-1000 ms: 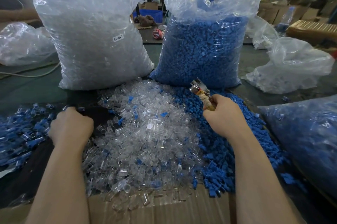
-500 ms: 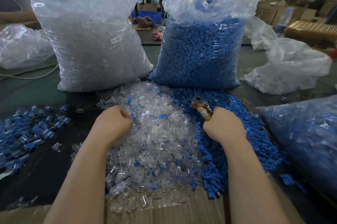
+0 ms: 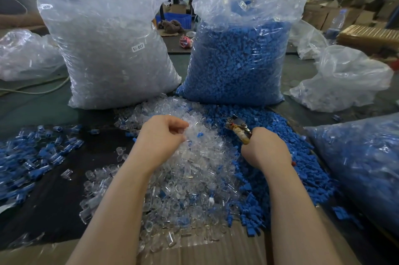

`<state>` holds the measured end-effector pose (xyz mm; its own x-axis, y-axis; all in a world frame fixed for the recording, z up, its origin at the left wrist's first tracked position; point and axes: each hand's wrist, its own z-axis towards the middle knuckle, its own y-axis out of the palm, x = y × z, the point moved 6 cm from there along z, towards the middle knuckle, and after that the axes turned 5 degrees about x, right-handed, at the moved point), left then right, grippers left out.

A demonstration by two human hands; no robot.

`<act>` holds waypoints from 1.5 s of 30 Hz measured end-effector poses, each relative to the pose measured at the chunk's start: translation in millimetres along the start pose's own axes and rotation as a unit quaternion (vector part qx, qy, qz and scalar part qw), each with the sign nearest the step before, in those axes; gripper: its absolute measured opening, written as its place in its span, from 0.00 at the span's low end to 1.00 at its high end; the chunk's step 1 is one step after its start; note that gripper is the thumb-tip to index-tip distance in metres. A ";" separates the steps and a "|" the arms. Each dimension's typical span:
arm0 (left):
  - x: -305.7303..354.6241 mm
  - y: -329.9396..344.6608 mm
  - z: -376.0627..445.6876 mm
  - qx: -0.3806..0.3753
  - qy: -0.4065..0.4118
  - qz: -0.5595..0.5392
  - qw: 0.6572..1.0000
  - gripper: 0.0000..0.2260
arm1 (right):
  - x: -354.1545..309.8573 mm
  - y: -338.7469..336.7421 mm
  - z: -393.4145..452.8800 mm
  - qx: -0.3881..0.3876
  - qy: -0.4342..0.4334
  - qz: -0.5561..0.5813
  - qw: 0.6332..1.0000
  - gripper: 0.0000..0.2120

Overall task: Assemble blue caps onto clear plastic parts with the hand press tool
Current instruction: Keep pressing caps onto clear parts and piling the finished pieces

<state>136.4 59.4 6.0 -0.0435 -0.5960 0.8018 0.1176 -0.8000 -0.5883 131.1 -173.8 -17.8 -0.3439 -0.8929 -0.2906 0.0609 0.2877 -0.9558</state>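
Clear plastic parts (image 3: 185, 169) lie heaped in the middle of the table (image 3: 38, 109), with loose blue caps (image 3: 280, 156) piled against their right side; finished blue-capped pieces (image 3: 32, 156) are spread out to the left. Left hand (image 3: 160, 137) hovers over the top of the clear heap, its grip narrow, thumb and fingers curled together; it seems to pinch one clear part, though that part is too see-through to be sure. Right hand (image 3: 264, 152) is wrapped round the handles of the hand press tool (image 3: 238, 129), whose metal head points up and to the left, its long axis slanting toward the clear heap. I judge each part to be very light, stiff, smooth and slippery, likely to skid out of a loose hold; taking it across its short tubular body with the fingertips, open end left free for a cap, looks soundest. Parts in the heap point every way, so no common axis can be read
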 end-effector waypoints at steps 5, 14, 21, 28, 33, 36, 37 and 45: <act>4.8 0.9 -1.7 -0.002 -0.002 -0.057 0.998 0.13 | -0.4 0.9 0.3 0.007 -0.021 0.012 1.000 0.05; 13.1 -4.9 -5.2 0.027 0.003 -0.128 0.991 0.08 | -2.7 3.9 3.0 0.036 -0.045 0.042 0.997 0.04; 23.1 -0.2 -8.6 0.039 0.003 -0.157 0.987 0.11 | -4.1 5.0 2.5 0.049 -0.049 0.049 0.996 0.09; 25.4 6.1 -11.6 0.024 0.005 -0.183 0.983 0.07 | -7.1 -1.2 5.5 0.067 -0.061 0.122 0.988 0.09; 30.7 13.6 -13.9 0.024 0.012 -0.179 0.983 0.08 | -20.9 -13.4 -2.6 0.058 -0.121 0.279 0.951 0.10; 35.0 18.8 -15.8 0.024 0.023 -0.160 0.987 0.09 | -31.1 -17.5 -10.2 0.033 -0.154 0.347 0.924 0.09; 36.2 19.3 -16.2 0.027 0.026 -0.163 0.986 0.09 | -34.6 -18.6 -12.4 0.026 -0.165 0.353 0.920 0.09; 37.9 19.6 -16.3 0.042 0.025 -0.185 0.981 0.05 | -50.9 -23.8 -20.9 0.044 -0.233 0.254 0.938 0.11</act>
<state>120.9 20.0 23.1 -0.1475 -0.2694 0.9517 0.1663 -0.9552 -0.2447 127.6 -128.0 20.7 0.1951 -0.7085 -0.6782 0.1898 0.7057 -0.6827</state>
